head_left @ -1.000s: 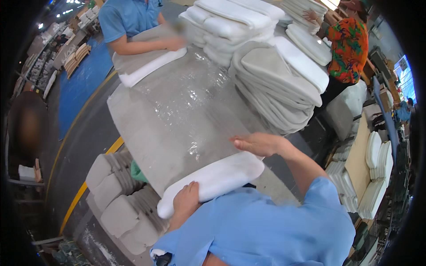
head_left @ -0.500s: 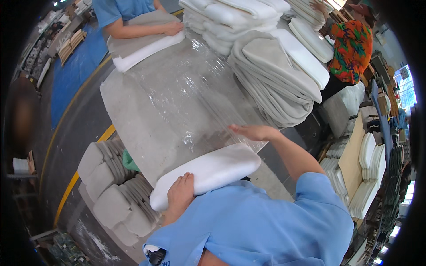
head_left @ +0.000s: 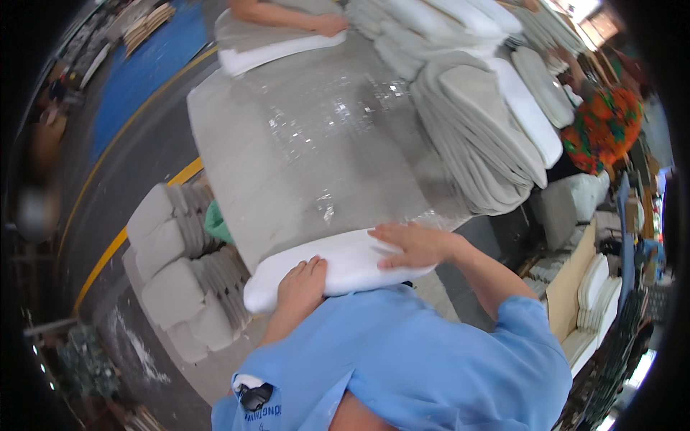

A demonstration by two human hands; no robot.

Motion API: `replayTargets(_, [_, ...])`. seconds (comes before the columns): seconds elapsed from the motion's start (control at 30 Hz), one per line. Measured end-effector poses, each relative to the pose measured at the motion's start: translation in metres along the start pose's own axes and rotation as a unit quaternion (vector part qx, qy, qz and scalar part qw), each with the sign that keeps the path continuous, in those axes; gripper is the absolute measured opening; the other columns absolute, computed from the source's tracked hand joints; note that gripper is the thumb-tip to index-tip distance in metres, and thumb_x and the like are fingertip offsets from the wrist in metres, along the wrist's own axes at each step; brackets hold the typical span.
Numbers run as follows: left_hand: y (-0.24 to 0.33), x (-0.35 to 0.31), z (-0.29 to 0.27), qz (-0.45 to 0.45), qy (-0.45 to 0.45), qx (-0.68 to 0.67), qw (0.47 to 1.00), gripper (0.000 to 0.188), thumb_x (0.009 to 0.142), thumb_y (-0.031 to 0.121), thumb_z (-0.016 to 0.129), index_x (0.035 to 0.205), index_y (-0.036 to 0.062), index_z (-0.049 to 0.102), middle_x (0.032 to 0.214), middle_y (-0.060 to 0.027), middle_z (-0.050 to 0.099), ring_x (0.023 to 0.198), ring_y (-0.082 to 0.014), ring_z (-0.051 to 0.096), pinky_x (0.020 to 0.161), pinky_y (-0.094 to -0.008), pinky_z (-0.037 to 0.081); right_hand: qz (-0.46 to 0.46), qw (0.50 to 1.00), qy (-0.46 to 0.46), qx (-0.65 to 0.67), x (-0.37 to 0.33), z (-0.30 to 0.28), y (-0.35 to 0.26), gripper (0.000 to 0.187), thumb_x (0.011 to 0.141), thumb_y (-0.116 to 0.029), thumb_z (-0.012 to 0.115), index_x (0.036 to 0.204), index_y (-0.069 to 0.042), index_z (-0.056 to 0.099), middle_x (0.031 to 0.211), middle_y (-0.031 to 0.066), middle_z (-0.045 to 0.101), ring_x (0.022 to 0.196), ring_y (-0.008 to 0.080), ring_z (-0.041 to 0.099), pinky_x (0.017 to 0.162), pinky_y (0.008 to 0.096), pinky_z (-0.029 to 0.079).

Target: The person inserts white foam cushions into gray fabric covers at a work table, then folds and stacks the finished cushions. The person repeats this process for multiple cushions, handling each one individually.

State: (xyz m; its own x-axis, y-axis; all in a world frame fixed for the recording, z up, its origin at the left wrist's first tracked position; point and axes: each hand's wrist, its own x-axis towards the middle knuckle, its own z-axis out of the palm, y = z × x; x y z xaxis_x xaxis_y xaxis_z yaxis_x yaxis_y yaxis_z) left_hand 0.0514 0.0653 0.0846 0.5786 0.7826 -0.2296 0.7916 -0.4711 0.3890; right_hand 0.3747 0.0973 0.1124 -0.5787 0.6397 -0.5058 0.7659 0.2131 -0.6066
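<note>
A white padded cushion [head_left: 348, 262] with rounded ends lies along the near edge of the table, against my blue shirt. My left hand [head_left: 302, 286] rests flat on its left part, fingers stretched out. My right hand [head_left: 415, 246] lies over the cushion's right part with its fingers apart, slightly blurred. Beyond the cushion, a grey tabletop [head_left: 251, 179] carries a shiny transparent film [head_left: 327, 122] over its middle. I cannot see the cushion's underside.
A co-worker's hand [head_left: 329, 26] presses a grey and white cushion [head_left: 287, 52] at the far edge. Grey covers [head_left: 474, 136] and white cushions [head_left: 438, 25] are piled at the far right. Grey pads [head_left: 183, 287] stand stacked at the left, beside a green cloth [head_left: 217, 224].
My right hand has come down from above the film onto the cushion's right part. My left hand stays on the cushion. The whole view has shifted a little.
</note>
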Motion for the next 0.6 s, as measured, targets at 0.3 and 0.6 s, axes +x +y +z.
replayTargets(0.3, [0.004, -0.006, -0.045, -0.017, -0.040, -0.058, 0.997, 0.068, 0.085, 0.024, 0.078, 0.146, 0.0027, 0.055, 0.149, -0.0205, 0.059, 0.139, -0.0363, 0.056, 0.114, -0.0439, 0.047, -0.036, 0.983, 0.166, -0.071, 0.019, 0.047, -0.081, 0.069, 0.074, -0.015, 0.084, 0.139, -0.012, 0.061, 0.142, 0.0123, 0.065, 0.132, 0.0313, 0.061, 0.110, 0.0485, 0.047])
replayTargets(0.6, [-0.156, -0.101, -0.069, -0.299, 0.117, -0.468, 0.823, 0.067, 0.111, 0.054, 0.043, 0.158, 0.0062, 0.048, 0.164, -0.0188, 0.046, 0.155, -0.0259, 0.039, 0.126, -0.0372, 0.028, -0.018, 0.978, 0.183, -0.102, 0.016, 0.057, -0.085, 0.068, 0.070, -0.008, 0.082, 0.135, -0.014, 0.063, 0.141, 0.0098, 0.066, 0.132, 0.0308, 0.062, 0.104, 0.0466, 0.051])
